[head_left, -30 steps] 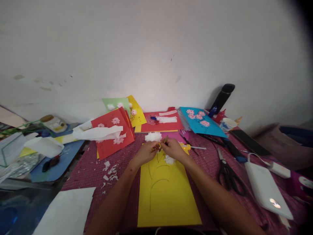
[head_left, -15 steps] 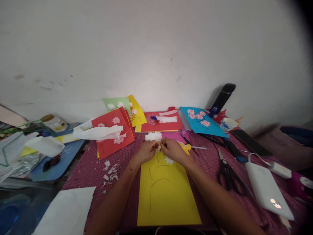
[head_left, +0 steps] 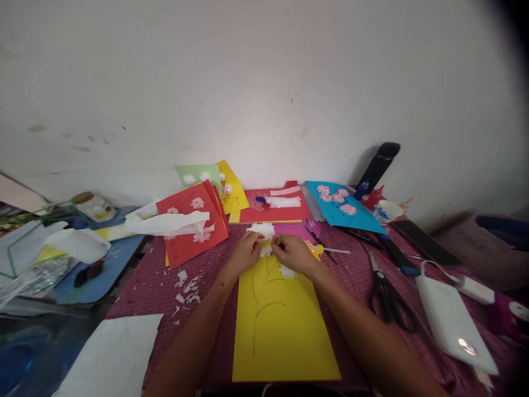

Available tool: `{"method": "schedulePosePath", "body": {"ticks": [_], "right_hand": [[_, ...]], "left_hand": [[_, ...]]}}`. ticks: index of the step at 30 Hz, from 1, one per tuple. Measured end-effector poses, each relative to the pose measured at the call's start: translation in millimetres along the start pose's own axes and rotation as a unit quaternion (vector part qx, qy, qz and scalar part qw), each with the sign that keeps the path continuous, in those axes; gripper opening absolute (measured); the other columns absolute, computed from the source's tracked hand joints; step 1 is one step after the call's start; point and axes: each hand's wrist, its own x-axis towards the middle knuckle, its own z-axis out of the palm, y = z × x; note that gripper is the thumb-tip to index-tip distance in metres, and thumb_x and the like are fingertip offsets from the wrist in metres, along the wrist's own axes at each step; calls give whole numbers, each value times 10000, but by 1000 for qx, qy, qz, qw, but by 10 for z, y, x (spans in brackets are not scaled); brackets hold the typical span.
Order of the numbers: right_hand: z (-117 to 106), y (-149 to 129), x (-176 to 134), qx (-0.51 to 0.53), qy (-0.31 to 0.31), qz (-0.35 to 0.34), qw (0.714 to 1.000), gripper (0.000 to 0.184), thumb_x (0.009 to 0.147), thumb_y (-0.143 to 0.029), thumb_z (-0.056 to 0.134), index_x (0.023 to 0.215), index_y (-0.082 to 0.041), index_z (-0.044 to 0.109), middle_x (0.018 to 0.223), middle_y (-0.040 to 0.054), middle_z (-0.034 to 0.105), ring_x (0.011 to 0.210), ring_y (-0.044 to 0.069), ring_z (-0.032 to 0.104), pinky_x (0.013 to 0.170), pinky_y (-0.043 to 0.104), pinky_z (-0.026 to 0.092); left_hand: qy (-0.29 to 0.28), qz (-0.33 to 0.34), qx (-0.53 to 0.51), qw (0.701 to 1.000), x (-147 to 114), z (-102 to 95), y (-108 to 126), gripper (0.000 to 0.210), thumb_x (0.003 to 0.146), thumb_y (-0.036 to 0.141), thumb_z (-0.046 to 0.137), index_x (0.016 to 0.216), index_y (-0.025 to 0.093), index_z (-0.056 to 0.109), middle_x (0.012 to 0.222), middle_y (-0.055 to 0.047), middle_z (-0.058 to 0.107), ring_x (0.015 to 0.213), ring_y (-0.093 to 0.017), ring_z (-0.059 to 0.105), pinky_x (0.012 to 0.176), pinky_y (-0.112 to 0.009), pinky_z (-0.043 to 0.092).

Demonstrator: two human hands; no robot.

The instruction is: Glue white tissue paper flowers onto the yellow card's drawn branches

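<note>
The left hand is over the far left part of a yellow sheet, its fingers loosely curled; whether it grips anything cannot be told. The right hand faces it from the other side, fingers bunched and tips drawn close together, and what they may pinch is too small to make out. A small white paper flower lies at the sheet's far end, in the narrow gap between the two hands, near the fingertips of both. A second white flower sits on the sheet just beside the right hand, on the near side, partly covered by it. Crumpled white paper is just beyond the left hand's fingertips. The sheet lies flat on the cloth-covered surface, running from beneath the hands toward the person, with thin curved lines drawn across it. A yellow glue gun shows just past the right hand, partly hidden by it, while black-handled scissors lie farther right, well apart from both hands
</note>
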Motion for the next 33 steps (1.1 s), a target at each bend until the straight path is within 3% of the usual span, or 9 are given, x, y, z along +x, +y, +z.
{"method": "schedulePosePath", "body": {"ticks": [8,14,23,28,33], "right_hand": [[38,66,18,48,39,26,998,155,833,-204,532,711,-198,628,801,30,720,724,166,656,685,241,443],[2,71,31,100,27,37,994,179,823,-199,540,674,-192,639,798,22,719,690,151,650,664,238,455],[-35,127,38,189,3,126,974,216,823,-386,620,743,-185,625,586,-22,625,461,121,561,438,211,395],[-52,158,55,208,35,123,970,288,828,-454,620,731,-184,596,588,-14,623,446,118,547,424,216,398],[-78,148,63,225,57,123,965,293,823,-468,617,754,-184,596,592,-14,612,464,123,552,436,222,417]], "left_hand": [[1,-9,11,1000,-2,17,-66,286,819,19,440,1011,179,581,1027,-66,607,985,-179,562,885,-317,452],[25,-30,29,999,12,20,-156,255,784,7,426,935,180,537,946,-56,586,943,-188,557,857,-326,455],[29,-67,32,997,42,46,-180,283,756,37,493,990,183,555,988,-57,580,959,-190,560,832,-317,470],[20,-81,41,996,85,54,-156,196,793,174,603,989,168,594,958,-51,562,839,-169,573,766,-295,470],[21,-104,74,992,143,87,-104,282,762,326,706,980,167,624,937,-48,551,797,-167,568,718,-282,456]]}}
